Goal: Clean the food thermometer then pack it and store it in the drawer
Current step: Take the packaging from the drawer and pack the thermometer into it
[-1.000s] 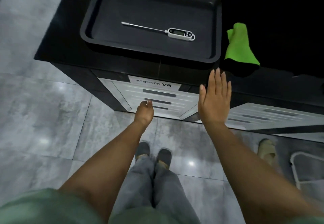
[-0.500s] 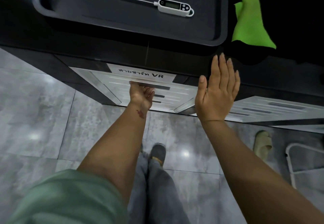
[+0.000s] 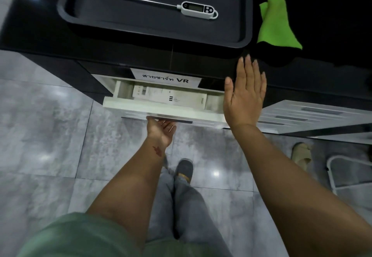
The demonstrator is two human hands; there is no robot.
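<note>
A white food thermometer (image 3: pixel 198 9) with a long metal probe lies in a black tray (image 3: pixel 246 21) on the dark counter. Beside the tray on the right lies a green cloth (image 3: pixel 276 23). Below the counter's edge a white drawer (image 3: pixel 153 108) stands partly pulled out, with a long white box (image 3: pixel 169 97) inside it. My left hand (image 3: pixel 161 131) is palm up under the drawer's front, its fingers hooked beneath the edge. My right hand (image 3: pixel 245 93) is flat with straight fingers, held over the drawer's right end near the counter's edge.
A paper label with "VR" (image 3: pixel 165 78) is stuck above the drawer. More white drawer fronts (image 3: pixel 314 113) run to the right. On the grey tiled floor are a beige slipper (image 3: pixel 302 154) and a white metal frame (image 3: pixel 332 172).
The drawer, which was closed, has been pulled out by my left hand, showing the white box inside. My right hand has stayed flat in about the same place.
</note>
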